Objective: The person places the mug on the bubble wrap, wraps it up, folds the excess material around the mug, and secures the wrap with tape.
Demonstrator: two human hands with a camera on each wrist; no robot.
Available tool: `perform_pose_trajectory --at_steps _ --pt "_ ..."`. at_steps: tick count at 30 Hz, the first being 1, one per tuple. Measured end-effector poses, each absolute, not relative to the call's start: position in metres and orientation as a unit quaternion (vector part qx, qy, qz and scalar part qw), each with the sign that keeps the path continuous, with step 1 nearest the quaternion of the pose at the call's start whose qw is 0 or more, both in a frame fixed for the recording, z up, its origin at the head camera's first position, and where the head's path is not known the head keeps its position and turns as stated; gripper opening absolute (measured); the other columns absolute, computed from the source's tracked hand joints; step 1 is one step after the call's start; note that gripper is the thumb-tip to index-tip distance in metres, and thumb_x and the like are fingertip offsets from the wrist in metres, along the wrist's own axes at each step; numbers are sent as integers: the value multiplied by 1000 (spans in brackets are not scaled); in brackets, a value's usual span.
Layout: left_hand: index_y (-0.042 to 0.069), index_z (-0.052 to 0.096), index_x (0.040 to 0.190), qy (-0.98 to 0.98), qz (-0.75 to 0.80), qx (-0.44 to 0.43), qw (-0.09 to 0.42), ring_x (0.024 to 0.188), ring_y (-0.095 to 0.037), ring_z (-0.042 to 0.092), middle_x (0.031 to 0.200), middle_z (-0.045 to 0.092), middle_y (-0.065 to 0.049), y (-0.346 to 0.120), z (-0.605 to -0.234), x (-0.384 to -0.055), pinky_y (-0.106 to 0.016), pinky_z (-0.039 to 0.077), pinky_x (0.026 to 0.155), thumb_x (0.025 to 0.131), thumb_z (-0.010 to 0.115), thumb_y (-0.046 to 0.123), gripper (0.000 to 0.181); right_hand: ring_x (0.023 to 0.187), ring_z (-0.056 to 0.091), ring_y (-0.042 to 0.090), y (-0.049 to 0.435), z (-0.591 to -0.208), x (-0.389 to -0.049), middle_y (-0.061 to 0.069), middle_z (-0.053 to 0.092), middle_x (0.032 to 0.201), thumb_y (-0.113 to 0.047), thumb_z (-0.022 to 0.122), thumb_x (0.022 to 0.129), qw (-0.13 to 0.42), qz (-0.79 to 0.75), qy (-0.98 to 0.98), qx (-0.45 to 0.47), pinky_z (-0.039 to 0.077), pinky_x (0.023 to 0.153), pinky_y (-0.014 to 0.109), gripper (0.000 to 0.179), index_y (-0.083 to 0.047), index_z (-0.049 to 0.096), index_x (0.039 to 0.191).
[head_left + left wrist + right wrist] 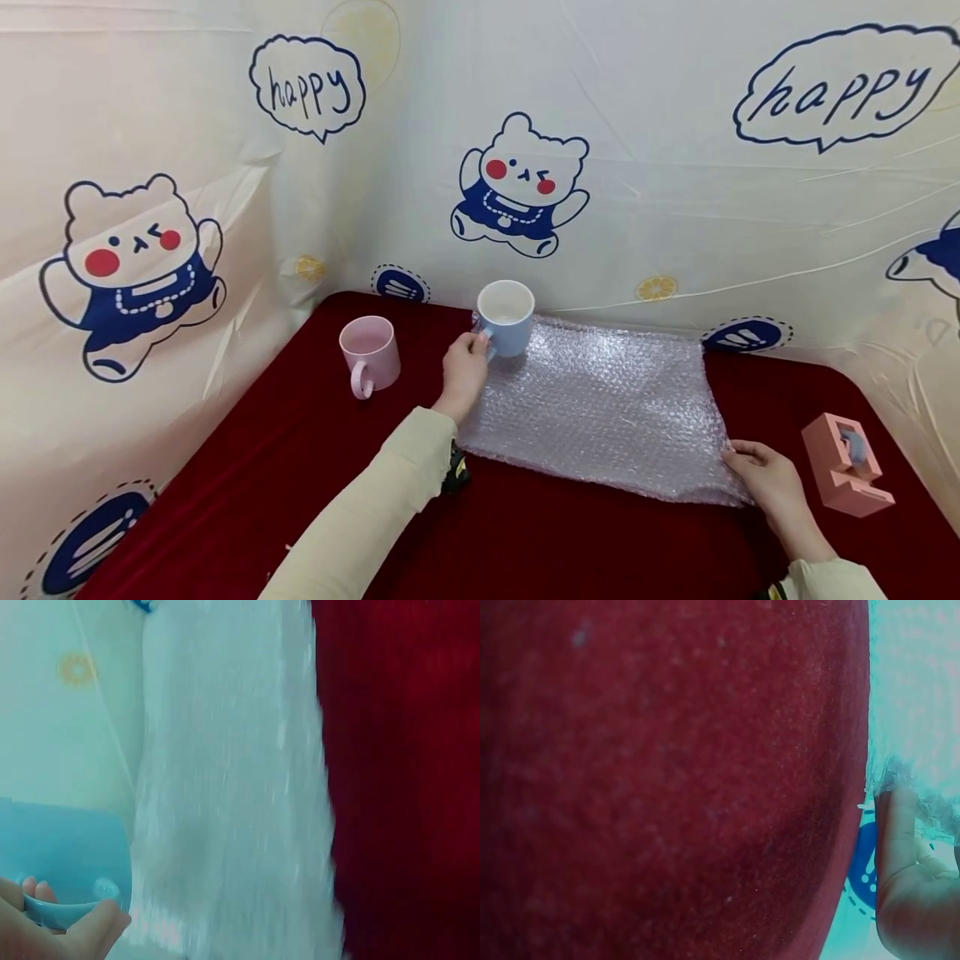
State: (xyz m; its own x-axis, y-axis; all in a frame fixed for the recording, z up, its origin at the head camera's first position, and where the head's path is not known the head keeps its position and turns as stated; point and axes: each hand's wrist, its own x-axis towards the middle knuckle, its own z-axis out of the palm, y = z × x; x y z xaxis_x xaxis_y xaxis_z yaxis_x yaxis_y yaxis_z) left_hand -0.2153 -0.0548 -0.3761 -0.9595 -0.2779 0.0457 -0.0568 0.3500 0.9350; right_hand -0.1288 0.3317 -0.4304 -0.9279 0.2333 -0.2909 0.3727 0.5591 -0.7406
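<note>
My left hand (465,377) grips the handle of a light blue mug (512,332), which is upright over the left part of a sheet of bubble wrap (600,408). In the left wrist view, fingers and thumb close round the handle of the blue mug (67,847). At the sheet's near right corner, my right hand (772,487) pinches the edge between thumb and fingers; the right wrist view shows the bubble wrap (915,697) bunched at those fingertips. A pink mug (372,354) stands upright left of my left hand, its handle toward me.
A pink tape dispenser (846,467) with a blue roll stands right of my right hand. Dark red cloth (570,542) covers the table. White sheeting (660,208) printed with cartoon bears rises behind the table and along its sides.
</note>
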Motion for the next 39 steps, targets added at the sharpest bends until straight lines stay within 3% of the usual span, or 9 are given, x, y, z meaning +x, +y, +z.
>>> perform_pose_trajectory --at_steps 9,14,26,39 --pt "-6 64 100 -813 -575 63 75 87 -28 62 98 69 -21 -12 -393 -204 -35 51 75 99 48 15 27 69 54 -5 329 -432 -128 -16 63 80 -27 53 97 85 -448 872 179 49 63 21 57 13 41 135" --pt "-6 64 94 -817 -572 31 62 77 -22 58 92 67 -20 4 -403 -200 -28 47 67 99 48 13 25 69 54 -4 328 -434 -127 -16 62 78 -27 54 96 81 -449 871 184 48 63 21 56 13 41 134" --pt "-1 63 97 -826 -563 -4 -16 71 -11 49 94 67 -14 22 -416 -196 -18 38 60 100 46 16 24 69 54 -4 330 -435 -129 -13 64 82 -27 55 96 81 -440 875 183 48 63 21 56 13 42 134" --pt "-2 64 90 -836 -548 -18 -8 63 -8 43 86 66 -14 28 -424 -196 -17 34 55 98 49 14 24 70 54 -5 332 -434 -130 -13 64 82 -27 54 96 84 -443 874 180 48 64 21 56 13 43 134"
